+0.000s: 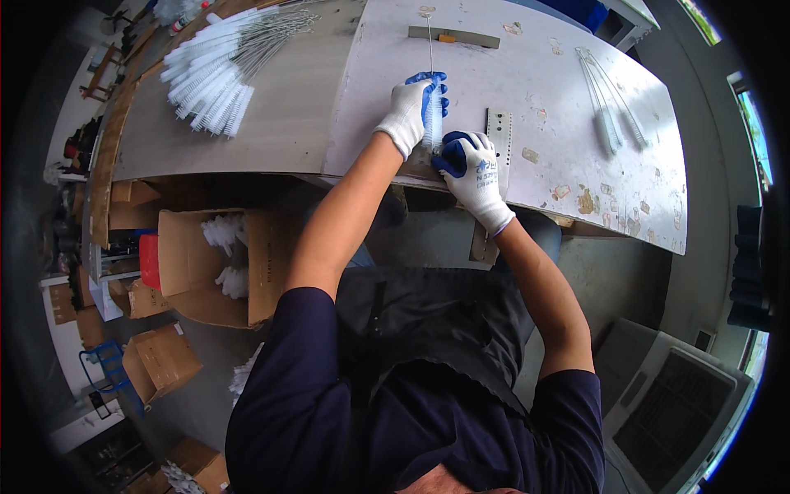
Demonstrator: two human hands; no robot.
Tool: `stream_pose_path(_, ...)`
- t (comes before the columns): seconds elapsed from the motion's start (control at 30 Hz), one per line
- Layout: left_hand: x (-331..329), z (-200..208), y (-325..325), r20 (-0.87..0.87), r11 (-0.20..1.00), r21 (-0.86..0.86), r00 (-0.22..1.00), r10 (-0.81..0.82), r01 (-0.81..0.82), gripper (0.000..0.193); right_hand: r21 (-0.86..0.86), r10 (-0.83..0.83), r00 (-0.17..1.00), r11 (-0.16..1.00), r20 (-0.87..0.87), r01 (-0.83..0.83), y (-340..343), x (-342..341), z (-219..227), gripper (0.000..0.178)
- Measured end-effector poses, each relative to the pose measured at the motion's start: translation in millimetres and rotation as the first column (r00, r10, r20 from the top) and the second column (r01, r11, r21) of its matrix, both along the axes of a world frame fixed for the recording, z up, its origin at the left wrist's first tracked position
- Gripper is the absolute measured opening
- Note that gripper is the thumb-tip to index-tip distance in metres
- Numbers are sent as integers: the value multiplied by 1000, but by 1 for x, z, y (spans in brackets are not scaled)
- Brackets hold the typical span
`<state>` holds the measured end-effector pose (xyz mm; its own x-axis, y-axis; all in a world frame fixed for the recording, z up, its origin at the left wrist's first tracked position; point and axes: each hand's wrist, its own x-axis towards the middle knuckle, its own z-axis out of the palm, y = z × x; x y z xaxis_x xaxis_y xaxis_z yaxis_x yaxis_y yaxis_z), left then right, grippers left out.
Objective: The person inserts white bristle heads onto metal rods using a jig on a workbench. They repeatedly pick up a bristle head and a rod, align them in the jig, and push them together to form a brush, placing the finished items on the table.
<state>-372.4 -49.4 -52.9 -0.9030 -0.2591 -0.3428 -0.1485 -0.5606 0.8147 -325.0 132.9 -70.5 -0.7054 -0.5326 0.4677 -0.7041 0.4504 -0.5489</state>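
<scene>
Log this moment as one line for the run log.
left hand: grips brush | right hand: at brush base | brush pile: far left on table

Worn pale workbench (576, 107), cardboard boxes (206, 263) on grey floor, bright windows (753, 123) at right

My left hand (414, 111), gloved, is extended forward with fingers curled closed. My right hand (471, 169), gloved, sits just behind and right of those fingers, fingers bent downward. Both forearms are bare, elbows flexed.
</scene>
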Motion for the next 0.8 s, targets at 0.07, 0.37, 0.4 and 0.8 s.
stream_pose_path(0.07,-1,0,0,2,1000,-8,1000,-16,16,28,-23,-3,1000,1000,11,4,-1,1,5,26)
stream_pose_path(0.37,-7,1,12,14,996,-55,998,69,-68,26,16,-9,1000,1000,-18,10,-1,-1,5,32)
stream_pose_path(0.4,-7,0,13,8,993,-83,996,83,-82,25,11,-3,1000,1000,-17,3,-1,-1,4,32)
stream_pose_path(0.8,6,7,22,43,989,-134,997,71,-65,23,-98,18,998,995,56,-12,2,-1,3,47)
